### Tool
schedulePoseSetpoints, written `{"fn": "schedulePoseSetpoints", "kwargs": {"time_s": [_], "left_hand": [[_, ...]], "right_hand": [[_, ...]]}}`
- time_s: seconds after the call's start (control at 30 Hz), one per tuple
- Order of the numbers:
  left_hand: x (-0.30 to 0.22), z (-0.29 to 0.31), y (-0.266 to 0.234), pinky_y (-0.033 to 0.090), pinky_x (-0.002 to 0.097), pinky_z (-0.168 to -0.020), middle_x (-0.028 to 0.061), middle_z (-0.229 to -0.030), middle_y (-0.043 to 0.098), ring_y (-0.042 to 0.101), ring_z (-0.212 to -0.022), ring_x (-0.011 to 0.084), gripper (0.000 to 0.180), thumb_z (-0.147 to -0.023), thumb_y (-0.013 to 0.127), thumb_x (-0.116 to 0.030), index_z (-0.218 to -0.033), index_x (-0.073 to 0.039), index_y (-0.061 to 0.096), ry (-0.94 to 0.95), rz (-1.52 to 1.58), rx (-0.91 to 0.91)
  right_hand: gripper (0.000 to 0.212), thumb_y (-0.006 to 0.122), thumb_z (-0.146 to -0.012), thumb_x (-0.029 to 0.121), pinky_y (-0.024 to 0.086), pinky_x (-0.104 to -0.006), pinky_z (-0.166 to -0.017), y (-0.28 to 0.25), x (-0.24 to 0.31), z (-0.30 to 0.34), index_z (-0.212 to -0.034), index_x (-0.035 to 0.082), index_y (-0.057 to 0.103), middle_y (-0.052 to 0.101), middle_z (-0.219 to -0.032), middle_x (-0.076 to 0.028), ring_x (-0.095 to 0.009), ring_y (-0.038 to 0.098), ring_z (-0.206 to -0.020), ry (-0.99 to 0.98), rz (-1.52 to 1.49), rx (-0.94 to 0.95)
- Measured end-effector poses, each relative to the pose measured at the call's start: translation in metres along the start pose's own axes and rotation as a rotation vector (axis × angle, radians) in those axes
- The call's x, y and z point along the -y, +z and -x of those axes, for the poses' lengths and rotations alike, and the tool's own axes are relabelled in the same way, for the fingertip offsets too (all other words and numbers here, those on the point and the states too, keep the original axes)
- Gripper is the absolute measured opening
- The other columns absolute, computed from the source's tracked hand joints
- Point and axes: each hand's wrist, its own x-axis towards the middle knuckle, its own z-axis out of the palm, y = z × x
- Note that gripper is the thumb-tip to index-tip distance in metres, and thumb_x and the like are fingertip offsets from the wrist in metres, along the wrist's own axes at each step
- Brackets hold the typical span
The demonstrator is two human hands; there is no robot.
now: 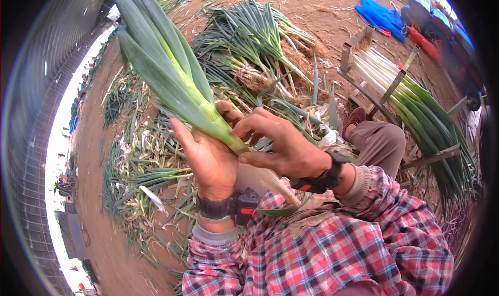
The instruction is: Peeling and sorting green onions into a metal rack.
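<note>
A large long green onion [192, 91] slants up and left in front of me, its green leaves fanned beyond my hands. My left hand [210, 156] cradles its stalk across the palm, the thumb stretched out and the fingertips curled up on the far side. With bent fingers, my right hand [283, 143] pinches at the stalk just below the leaves. Exactly what lies between those fingertips is hidden. A pale stalk end [280, 187] and a loose green leaf [286, 209] show below my right wrist, over my lap.
A pile of green onions with roots [254, 41] lies ahead on the dirt ground. Peeled leaf scraps [148, 176] litter the left side. At right, a metal-and-wood rack [384, 96] holds a bundle of white-stemmed green onions [416, 104]. Blue plastic sheeting [382, 18] lies far right.
</note>
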Motion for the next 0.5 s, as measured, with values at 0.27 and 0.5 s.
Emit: {"fn": "schedulePoseSetpoints", "kwargs": {"time_s": [0.27,0.5], "left_hand": [[0.007,0.003,-0.002,0.049,0.0369,-0.09,0.0071,-0.104,0.061,0.059,-0.096,0.0212,0.041,-0.102,0.046,-0.028,-0.135,-0.004,0.043,0.105,-0.094,-0.252],[0.007,0.005,0.004,0.051,0.0368,-0.091,0.0073,-0.103,0.062,0.062,-0.099,0.0207,0.041,-0.1,0.052,-0.023,-0.135,-0.003,0.045,0.099,-0.184,-0.269]], "right_hand": [[0.021,0.071,-0.079,0.005,0.049,-0.0323,-0.072,-0.001,-0.002,0.008,-0.095,0.004,0.057,0.054,-0.084,-0.008,-0.02,0.058,-0.08,0.093,0.133,0.231],[0.022,0.071,-0.078,0.003,0.049,-0.0322,-0.07,-0.004,-0.005,0.004,-0.094,0.002,0.056,0.055,-0.085,-0.008,-0.019,0.059,-0.078,0.168,-0.089,0.066]]}}
